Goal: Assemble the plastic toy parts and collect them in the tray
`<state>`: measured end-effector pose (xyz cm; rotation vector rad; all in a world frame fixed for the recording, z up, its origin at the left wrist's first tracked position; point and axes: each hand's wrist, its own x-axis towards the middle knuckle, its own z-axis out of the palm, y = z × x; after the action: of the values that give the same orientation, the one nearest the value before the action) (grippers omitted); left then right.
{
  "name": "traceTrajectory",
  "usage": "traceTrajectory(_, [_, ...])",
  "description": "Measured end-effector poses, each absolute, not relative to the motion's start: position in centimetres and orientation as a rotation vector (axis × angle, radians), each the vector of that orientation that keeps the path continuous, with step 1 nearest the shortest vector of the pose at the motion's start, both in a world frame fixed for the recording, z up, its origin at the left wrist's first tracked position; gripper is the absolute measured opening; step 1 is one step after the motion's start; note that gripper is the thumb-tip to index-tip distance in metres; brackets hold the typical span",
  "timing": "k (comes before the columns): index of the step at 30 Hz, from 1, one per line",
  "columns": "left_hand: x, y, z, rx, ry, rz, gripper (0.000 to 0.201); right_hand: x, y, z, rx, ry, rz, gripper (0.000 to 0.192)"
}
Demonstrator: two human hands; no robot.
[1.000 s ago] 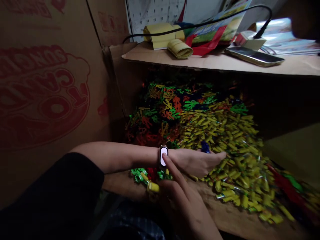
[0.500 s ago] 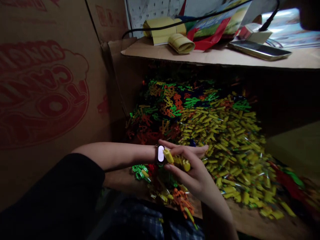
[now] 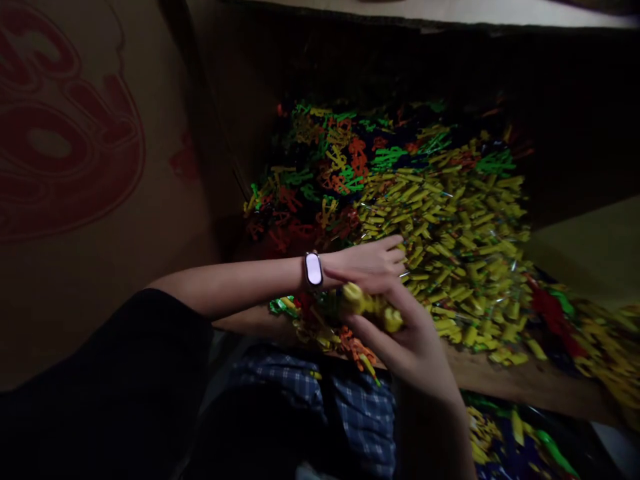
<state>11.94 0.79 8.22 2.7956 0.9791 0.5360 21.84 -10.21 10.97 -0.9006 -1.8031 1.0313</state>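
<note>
My right hand [image 3: 413, 333] is curled around several small yellow plastic pieces [image 3: 354, 299], their ends showing between thumb and fingers. Beyond it my left hand [image 3: 373, 259], back upward and fingers apart, reaches to the edge of a heap of yellow plastic pieces [image 3: 465, 247]. Whether its fingertips touch a piece is hard to see. A smart band [image 3: 313, 269] with a lit screen is on my left wrist. Orange plastic pieces [image 3: 356, 347] and green pieces [image 3: 283, 305] lie near the front edge, below my hands.
Behind the heap lie mixed green, orange and yellow pieces [image 3: 345, 160]. A printed cardboard box [image 3: 165, 207] walls the left side, and a cardboard shelf [image 3: 450, 15] hangs over the back. More yellow pieces [image 3: 613, 347] lie at right, others [image 3: 483, 433] below the edge.
The view has tipped down, so most of the shelf and its items are out of sight. My left hand has moved out from behind the right one, toward the yellow heap. The right still holds yellow pieces.
</note>
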Motion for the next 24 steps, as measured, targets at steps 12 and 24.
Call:
traceTrajectory(12, [4.1,-5.7,6.4,1.468,1.229,1.170,0.021,18.7,-22.3,-4.8,-1.555,-2.474,0.833,0.033])
traceTrajectory(24, [4.3,-10.0,4.7,0.682,1.121,1.043,0.033,21.1,-19.1,4.4,-1.239,-1.392,0.955,0.011])
